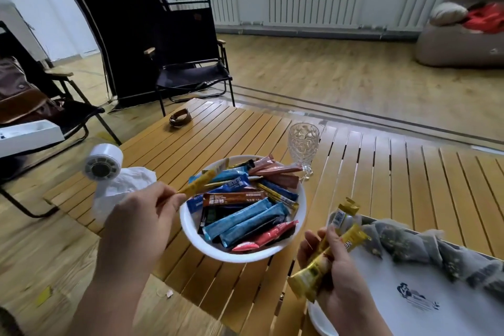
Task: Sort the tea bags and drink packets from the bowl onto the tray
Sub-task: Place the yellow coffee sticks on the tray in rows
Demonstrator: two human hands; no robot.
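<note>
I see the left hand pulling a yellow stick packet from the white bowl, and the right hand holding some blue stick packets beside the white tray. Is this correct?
Not entirely. The head view shows the right hand holding yellow stick packets, not blue ones, beside the white tray. The blue packets lie in the white bowl. The left hand does pinch a yellow stick packet there.

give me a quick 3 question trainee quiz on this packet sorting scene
1. True or false: the left hand pinches a yellow stick packet over the round white bowl.
2. What does the right hand grip? A) blue packets B) a bunch of yellow stick packets C) the clear patterned glass goblet
3. Fill in: the grey mesh tea bags lie on the white ____.

Key: 1 true; 2 B; 3 tray
</note>
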